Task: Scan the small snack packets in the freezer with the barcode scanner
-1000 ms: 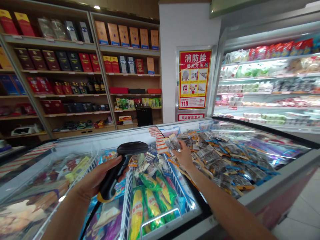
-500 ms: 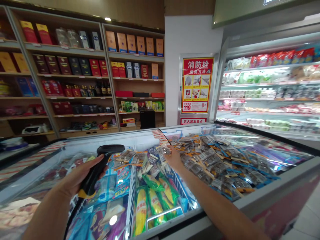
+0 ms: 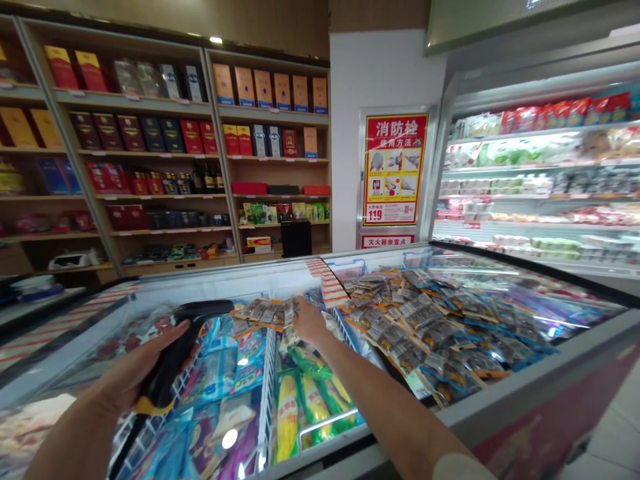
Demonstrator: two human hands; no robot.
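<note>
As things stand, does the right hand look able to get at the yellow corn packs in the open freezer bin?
Probably yes. The right hand sits over the open bin, just beyond the corn packs; no glass lid covers them. The left hand holds the scanner, clear of that path.

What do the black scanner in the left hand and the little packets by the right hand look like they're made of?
The scanner looks like matte black moulded plastic with a yellow band low on its handle. The packets seem to be thin glossy plastic film: they glint and crinkle.

My scanner [image 3: 173, 357] is black with a yellow band; beside it, corn packs [image 3: 300, 413] show green and yellow, the sign [image 3: 393, 170] red.
</note>
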